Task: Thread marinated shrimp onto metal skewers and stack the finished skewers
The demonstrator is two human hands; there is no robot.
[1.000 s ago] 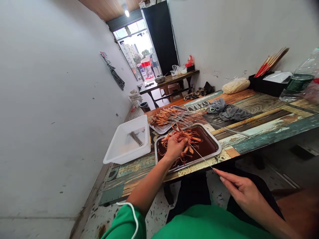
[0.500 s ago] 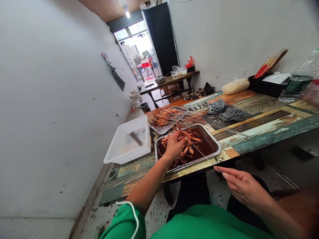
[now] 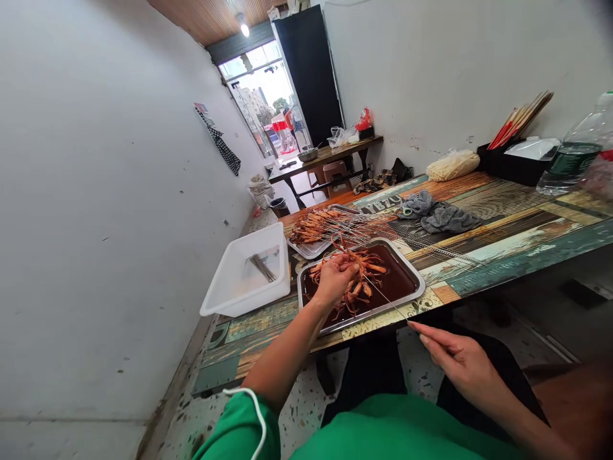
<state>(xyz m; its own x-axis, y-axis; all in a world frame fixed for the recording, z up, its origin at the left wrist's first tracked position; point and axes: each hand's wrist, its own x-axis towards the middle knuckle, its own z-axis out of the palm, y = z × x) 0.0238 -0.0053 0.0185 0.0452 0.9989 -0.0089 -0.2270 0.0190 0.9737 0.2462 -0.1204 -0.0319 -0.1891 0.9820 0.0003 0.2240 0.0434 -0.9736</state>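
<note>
Small eatery, I judge over my feed, glazed street front (image 3: 258, 102), far table (image 3: 330, 153), stools (image 3: 336, 174), skewered food (image 3: 313, 225) on a tray (image 3: 311, 252).

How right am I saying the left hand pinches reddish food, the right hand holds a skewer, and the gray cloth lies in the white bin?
Not quite: the head view shows the gray cloth on the table, not in the white bin. The left hand pinches reddish food and the right hand holds a skewer.
</note>
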